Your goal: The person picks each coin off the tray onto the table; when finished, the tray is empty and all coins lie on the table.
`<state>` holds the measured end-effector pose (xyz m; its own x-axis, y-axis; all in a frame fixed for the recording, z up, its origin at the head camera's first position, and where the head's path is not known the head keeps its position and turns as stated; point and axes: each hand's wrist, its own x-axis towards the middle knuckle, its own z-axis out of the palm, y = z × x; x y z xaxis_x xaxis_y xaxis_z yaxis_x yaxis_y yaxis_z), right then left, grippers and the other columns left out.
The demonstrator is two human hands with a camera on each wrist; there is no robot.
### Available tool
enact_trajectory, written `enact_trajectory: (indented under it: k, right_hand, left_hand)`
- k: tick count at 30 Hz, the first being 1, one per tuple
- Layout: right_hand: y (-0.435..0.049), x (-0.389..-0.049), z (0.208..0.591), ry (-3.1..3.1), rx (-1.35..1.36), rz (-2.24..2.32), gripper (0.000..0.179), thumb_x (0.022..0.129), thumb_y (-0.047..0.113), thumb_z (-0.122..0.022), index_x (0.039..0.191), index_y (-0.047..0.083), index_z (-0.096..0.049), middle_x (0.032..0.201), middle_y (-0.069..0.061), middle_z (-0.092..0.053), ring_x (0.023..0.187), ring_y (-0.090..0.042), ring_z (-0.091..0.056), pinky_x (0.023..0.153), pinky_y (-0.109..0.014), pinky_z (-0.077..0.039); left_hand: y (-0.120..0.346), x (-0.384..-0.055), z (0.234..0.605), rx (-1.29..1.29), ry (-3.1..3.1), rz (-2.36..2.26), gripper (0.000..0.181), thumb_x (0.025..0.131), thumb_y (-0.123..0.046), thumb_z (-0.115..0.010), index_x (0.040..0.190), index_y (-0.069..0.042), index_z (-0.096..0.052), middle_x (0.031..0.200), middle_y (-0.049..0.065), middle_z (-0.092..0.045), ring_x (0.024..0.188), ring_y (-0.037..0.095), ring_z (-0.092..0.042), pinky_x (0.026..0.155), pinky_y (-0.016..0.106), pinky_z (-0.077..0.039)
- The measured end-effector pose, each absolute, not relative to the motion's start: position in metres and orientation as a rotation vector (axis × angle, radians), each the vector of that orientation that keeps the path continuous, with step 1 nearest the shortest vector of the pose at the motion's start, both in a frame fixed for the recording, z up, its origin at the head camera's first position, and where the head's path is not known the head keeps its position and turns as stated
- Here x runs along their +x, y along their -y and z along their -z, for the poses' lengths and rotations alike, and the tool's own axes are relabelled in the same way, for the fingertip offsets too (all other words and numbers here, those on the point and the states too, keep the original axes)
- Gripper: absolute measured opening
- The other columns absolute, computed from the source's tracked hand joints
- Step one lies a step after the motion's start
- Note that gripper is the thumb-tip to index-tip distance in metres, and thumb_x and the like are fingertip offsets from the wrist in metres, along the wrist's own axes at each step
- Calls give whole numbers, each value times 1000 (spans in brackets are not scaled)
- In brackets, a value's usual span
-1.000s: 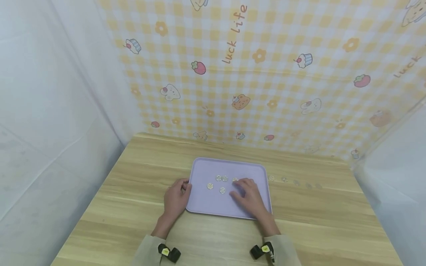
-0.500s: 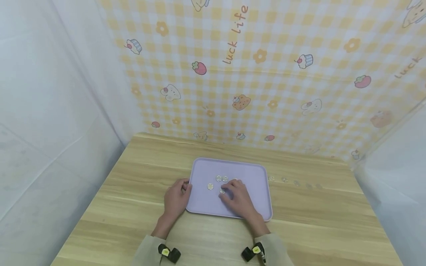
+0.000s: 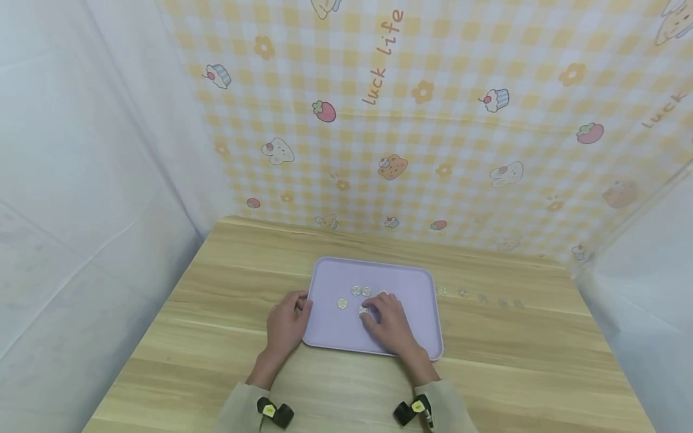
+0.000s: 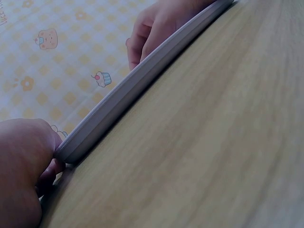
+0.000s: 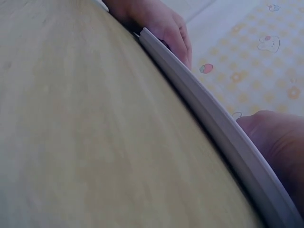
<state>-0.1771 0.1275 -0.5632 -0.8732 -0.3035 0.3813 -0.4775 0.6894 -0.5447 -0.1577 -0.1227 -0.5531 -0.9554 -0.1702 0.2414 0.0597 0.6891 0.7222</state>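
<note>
A lilac tray (image 3: 335,270) lies on the wooden table, with several silvery coins spread over it. At its left edge my left hand (image 3: 287,322) grips the rim; the left wrist view shows the thumb at the rim (image 4: 99,118) and fingers below. My right hand (image 3: 387,325) reaches over the tray, thumb and index finger pinching a coin (image 3: 363,310) low in the middle. To the left lies a single coin (image 3: 342,304). Two coins (image 3: 361,291) sit side by side farther back, and another coin (image 3: 384,293) is partly covered by the right hand's fingers.
Several clear round pieces (image 3: 483,298) lie in a row on the table right of the tray. Behind the wooden table (image 3: 243,258) hangs a yellow checked cloth (image 3: 411,132). White sheets (image 3: 97,180) stand at both sides.
My right hand has moved left and toward me, from the coin at the right to the low middle coin, which has shifted slightly. My left hand has stayed on the tray rim.
</note>
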Motion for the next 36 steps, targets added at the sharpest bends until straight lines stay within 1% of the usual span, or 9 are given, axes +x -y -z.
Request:
enact_trajectory:
  k: [3, 7, 11, 15, 19, 23, 26, 32, 36]
  right_hand:
    - [-127, -177, 561, 2674, 578, -990, 19, 80, 19, -78, 97, 14, -71, 83, 8, -57, 82, -9, -47, 79, -32, -37]
    - [-126, -176, 559, 2691, 542, -1009, 17, 79, 19, -76, 94, 15, -68, 81, 8, -55, 80, -10, -46, 78, -32, -36]
    - [-126, -176, 558, 2692, 508, -1046, 18, 78, 17, -74, 92, 15, -64, 83, 6, -58, 81, -11, -47, 79, -33, -36]
    - [-127, -177, 561, 2661, 507, -1082, 19, 78, 14, -73, 91, 19, -60, 83, 8, -61, 80, -9, -49, 79, -32, -35]
    - [-128, -177, 565, 2623, 557, -1068, 19, 79, 12, -73, 96, 19, -66, 85, 8, -65, 80, -8, -51, 76, -30, -33]
    - [-129, -177, 566, 2631, 593, -1018, 20, 82, 17, -76, 101, 19, -71, 91, 8, -70, 83, -8, -53, 76, -28, -33]
    - [-130, -176, 565, 2645, 614, -1010, 22, 81, 21, -78, 103, 19, -72, 96, 6, -71, 86, -8, -54, 76, -29, -34]
    - [-133, -176, 562, 2701, 638, -1039, 26, 84, 23, -77, 109, 17, -73, 98, 6, -71, 87, -7, -52, 79, -30, -34]
    - [-137, -178, 560, 2751, 648, -1100, 29, 87, 25, -76, 114, 16, -73, 95, 9, -68, 87, -5, -51, 85, -33, -39]
  left_hand:
    - [123, -158, 553, 78, 2601, 1120, 24, 92, -18, -69, 112, -5, -71, 74, -2, -66, 51, 6, -43, 66, 29, -37]
    - [122, -158, 554, 77, 2595, 1115, 24, 92, -18, -69, 112, -5, -71, 74, -2, -66, 52, 5, -43, 66, 29, -37]
    - [122, -158, 555, 83, 2599, 1123, 24, 92, -18, -69, 113, -6, -71, 75, -2, -66, 52, 6, -44, 66, 29, -37]
    - [122, -159, 556, 83, 2599, 1130, 25, 91, -18, -70, 113, -6, -71, 75, -2, -66, 51, 6, -44, 66, 30, -37]
    - [123, -159, 557, 78, 2594, 1126, 25, 91, -17, -70, 113, -6, -71, 75, -2, -66, 51, 5, -44, 67, 30, -37]
    - [123, -159, 559, 73, 2589, 1119, 24, 91, -17, -70, 112, -6, -71, 75, -3, -66, 52, 4, -44, 68, 30, -37]
    - [123, -158, 560, 69, 2584, 1120, 24, 91, -17, -70, 112, -6, -71, 74, -3, -66, 51, 4, -44, 69, 31, -38]
    - [123, -158, 559, 84, 2593, 1138, 25, 91, -17, -70, 114, -6, -71, 75, -3, -66, 51, 5, -44, 70, 31, -38]
    - [123, -159, 559, 87, 2593, 1138, 25, 91, -17, -70, 114, -6, -71, 75, -2, -66, 52, 5, -44, 71, 32, -39]
